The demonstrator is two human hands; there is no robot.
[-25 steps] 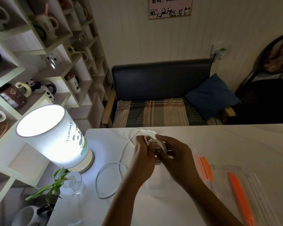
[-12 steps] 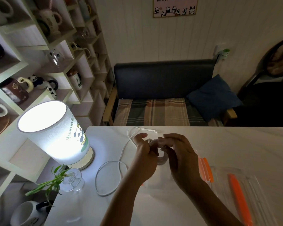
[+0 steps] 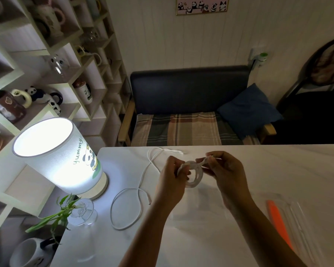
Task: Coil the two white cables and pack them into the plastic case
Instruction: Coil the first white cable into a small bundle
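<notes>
Holding a small round coil of white cable (image 3: 193,175) up over the white table (image 3: 278,170), between both hands. Left hand (image 3: 173,177) pinched shut on the coil's left side. Right hand (image 3: 225,170) fingers squeezed together on the loose end at the top of the coil. Wound into a few tight rings, thin and pale, a bit blurry. Hanging in the air, not touching the table.

Lying loose on the table to the left, a second white cable (image 3: 137,191), with one big floppy loop near the lit lamp (image 3: 66,158) and a long wavy tail toward the far edge. Sitting at the right edge, a clear plastic case (image 3: 301,218) with an orange strip, well apart from both cables.
</notes>
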